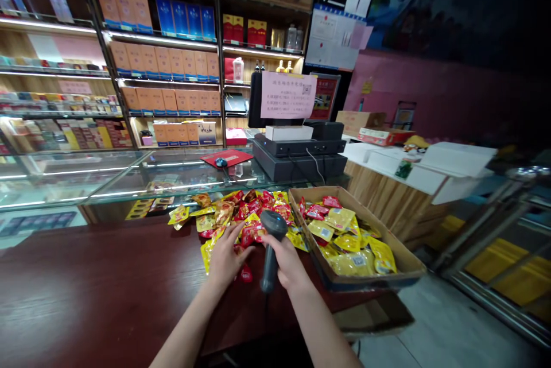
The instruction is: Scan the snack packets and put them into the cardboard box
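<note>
Handheld scanner (270, 256) gripped in the right hand (287, 260) over the table (107, 293), the left hand (227, 256), fingers spread, at heaped red-and-yellow packets (226, 212); a packet-filled carton (374, 283) sits just beside, a monitor (255, 101) and stocked shelves (166, 79) beyond.

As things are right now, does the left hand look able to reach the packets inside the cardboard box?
Probably not directly: the right hand, holding the scanner, stands between the left hand and the cardboard box. The box's open top leaves its packets exposed, though.
</note>
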A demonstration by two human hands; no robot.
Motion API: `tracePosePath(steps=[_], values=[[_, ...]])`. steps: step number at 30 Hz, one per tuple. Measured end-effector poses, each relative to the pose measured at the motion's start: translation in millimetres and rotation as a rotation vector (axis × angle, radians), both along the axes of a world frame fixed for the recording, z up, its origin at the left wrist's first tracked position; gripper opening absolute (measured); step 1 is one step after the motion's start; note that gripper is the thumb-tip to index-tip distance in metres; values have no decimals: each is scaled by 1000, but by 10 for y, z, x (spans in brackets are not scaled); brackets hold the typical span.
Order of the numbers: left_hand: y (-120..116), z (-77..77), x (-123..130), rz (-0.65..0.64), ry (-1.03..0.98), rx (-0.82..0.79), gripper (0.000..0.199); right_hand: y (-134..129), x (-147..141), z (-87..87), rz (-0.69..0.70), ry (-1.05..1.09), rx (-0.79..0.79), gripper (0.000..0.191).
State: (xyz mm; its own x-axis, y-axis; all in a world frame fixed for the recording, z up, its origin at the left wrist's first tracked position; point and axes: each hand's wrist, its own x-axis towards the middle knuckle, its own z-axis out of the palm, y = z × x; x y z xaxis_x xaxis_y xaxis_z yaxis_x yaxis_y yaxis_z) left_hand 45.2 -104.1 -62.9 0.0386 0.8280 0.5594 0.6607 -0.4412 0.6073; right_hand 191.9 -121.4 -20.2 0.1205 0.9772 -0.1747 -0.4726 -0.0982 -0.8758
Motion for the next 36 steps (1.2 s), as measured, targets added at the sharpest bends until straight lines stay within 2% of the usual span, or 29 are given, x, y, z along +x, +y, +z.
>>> tracePosePath(steps=[3,5,7,8,9,10,14,18,23,28,36], values=[[32,117,53,-28,98,-25,41,23,-103,98,142,-47,95,21],[121,191,11,-63,29,-136,36,32,-142,155,202,-92,135,20],[248,260,-87,-120,-184,-347,25,33,-160,198,194,-146,166,22],[317,296,-150,-178,-336,-535,21,29,-165,213,182,-168,180,23],[386,335,-218,-220,-514,-727,23,22,-171,220,175,-185,190,23],[453,377,-289,-253,-570,-791,26,10,-180,221,180,-204,190,24],[684,554,-556,-311,-649,-919,32,-73,-263,147,285,-291,83,25],[874,659,-707,-271,-637,-1003,35,-170,-417,10,381,-283,-9,25],[976,643,-666,-241,-661,-1052,42,-221,-595,-111,418,-258,-48,21],[975,524,-596,-241,-716,-1085,43,-223,-658,-144,390,-261,-33,16],[1008,350,-662,-288,-761,-1092,43,-195,-693,-197,357,-277,-45,16]])
